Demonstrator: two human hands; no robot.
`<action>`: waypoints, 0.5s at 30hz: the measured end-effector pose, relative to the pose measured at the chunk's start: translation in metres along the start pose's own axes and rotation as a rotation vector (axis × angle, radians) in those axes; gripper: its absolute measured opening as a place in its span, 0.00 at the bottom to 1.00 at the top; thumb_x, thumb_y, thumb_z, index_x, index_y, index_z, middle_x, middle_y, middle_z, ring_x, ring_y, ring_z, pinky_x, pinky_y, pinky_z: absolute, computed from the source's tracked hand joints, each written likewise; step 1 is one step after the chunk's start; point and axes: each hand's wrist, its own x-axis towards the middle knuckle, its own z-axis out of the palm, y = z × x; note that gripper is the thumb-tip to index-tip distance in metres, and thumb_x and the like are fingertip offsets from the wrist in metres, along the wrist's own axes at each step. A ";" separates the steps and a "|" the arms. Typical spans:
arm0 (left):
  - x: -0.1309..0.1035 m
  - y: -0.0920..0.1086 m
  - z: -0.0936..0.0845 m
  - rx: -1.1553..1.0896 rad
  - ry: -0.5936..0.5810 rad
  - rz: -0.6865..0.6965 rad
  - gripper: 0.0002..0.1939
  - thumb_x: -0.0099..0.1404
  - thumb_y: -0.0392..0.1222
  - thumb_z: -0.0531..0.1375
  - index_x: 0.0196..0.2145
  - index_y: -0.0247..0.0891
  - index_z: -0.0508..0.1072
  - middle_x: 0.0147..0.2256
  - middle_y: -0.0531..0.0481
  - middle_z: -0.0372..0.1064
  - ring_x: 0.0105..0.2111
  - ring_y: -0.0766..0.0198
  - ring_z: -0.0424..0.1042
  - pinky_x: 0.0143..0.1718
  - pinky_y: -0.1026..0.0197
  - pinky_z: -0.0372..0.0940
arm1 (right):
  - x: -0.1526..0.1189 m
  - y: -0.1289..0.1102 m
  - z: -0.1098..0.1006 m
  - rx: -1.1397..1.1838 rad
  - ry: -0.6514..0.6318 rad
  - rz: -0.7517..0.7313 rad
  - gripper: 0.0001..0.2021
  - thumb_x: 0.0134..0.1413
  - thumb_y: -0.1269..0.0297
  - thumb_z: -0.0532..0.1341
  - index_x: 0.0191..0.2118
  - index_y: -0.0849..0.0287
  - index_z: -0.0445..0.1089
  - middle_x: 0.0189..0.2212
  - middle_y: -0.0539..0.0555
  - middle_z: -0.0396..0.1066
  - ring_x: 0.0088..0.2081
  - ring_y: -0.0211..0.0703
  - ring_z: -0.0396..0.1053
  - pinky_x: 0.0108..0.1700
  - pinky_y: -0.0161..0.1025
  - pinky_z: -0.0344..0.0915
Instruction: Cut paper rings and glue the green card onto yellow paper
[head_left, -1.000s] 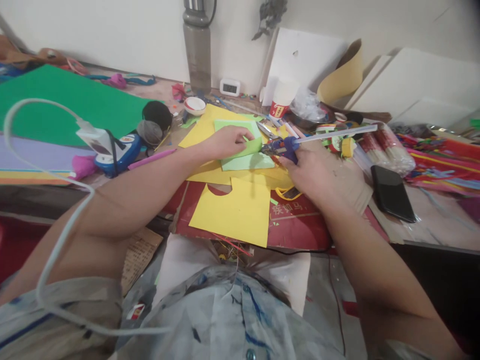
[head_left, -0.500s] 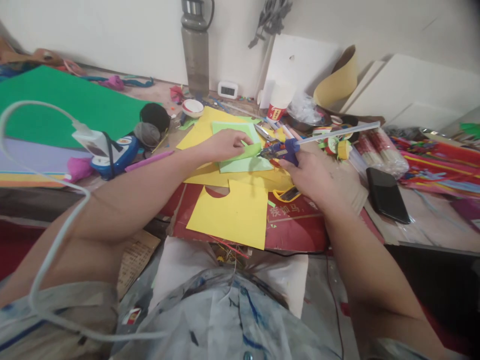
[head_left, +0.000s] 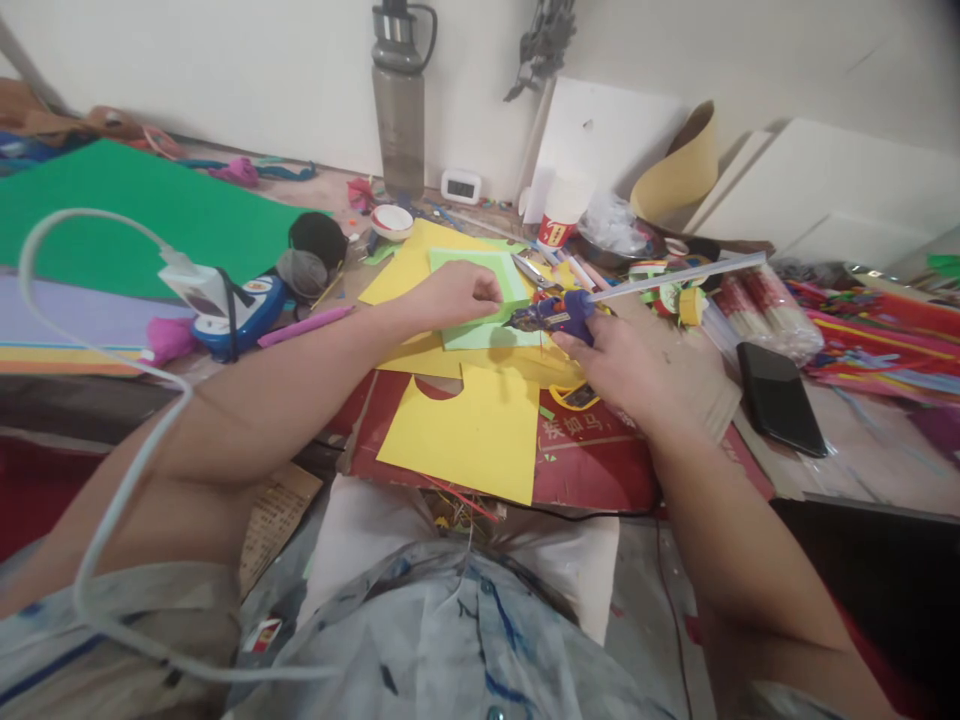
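My right hand (head_left: pixel 619 355) is wrapped round a blue glue gun (head_left: pixel 568 315), which has a long clear glue stick coming out of its back. The gun's nozzle points left, over a light green sheet (head_left: pixel 491 336). My left hand (head_left: pixel 466 292) has its fingertips pinched at a bright green paper piece (head_left: pixel 514 290), just left of the nozzle. Beneath these lie yellow sheets (head_left: pixel 412 262). Nearer to me, a yellow sheet with a curved cutout (head_left: pixel 472 435) rests on a red board (head_left: pixel 592 470).
A bottle (head_left: pixel 400 120), a small clock (head_left: pixel 461 186) and a paper cup (head_left: pixel 556 215) stand at the back. Metal scissors (head_left: pixel 532 272) lie behind the gun. A black phone (head_left: pixel 780 398) is at the right. A white cable (head_left: pixel 120 490) loops across my left arm.
The view has shifted slightly. The bright green piece at my left fingertips has dropped lower and flatter, and the fingers look more closed. My right hand still holds the glue gun.
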 end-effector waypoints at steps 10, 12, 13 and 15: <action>-0.001 -0.003 0.003 0.030 0.017 0.023 0.08 0.58 0.39 0.63 0.34 0.36 0.81 0.34 0.49 0.81 0.35 0.63 0.75 0.42 0.61 0.67 | 0.002 0.005 0.007 0.048 0.081 -0.031 0.10 0.61 0.58 0.61 0.41 0.58 0.75 0.42 0.64 0.78 0.46 0.62 0.75 0.49 0.52 0.69; -0.001 -0.002 0.003 0.034 0.019 0.015 0.08 0.58 0.39 0.63 0.34 0.36 0.81 0.33 0.48 0.80 0.34 0.63 0.75 0.43 0.60 0.67 | 0.001 0.003 0.011 0.039 0.068 -0.036 0.10 0.61 0.57 0.61 0.40 0.57 0.74 0.41 0.64 0.78 0.45 0.62 0.75 0.48 0.53 0.69; -0.001 -0.001 0.002 0.039 0.020 0.013 0.08 0.59 0.39 0.63 0.34 0.36 0.81 0.33 0.48 0.80 0.34 0.63 0.75 0.43 0.60 0.67 | 0.001 0.002 0.012 0.042 0.054 -0.043 0.10 0.61 0.57 0.61 0.40 0.57 0.74 0.41 0.64 0.78 0.45 0.62 0.75 0.48 0.53 0.70; -0.001 0.000 0.001 0.049 0.021 0.009 0.09 0.59 0.40 0.63 0.34 0.35 0.82 0.32 0.48 0.80 0.34 0.62 0.75 0.43 0.59 0.67 | 0.000 -0.001 0.014 0.046 0.020 -0.059 0.10 0.61 0.56 0.61 0.40 0.57 0.74 0.40 0.64 0.78 0.43 0.61 0.75 0.46 0.53 0.70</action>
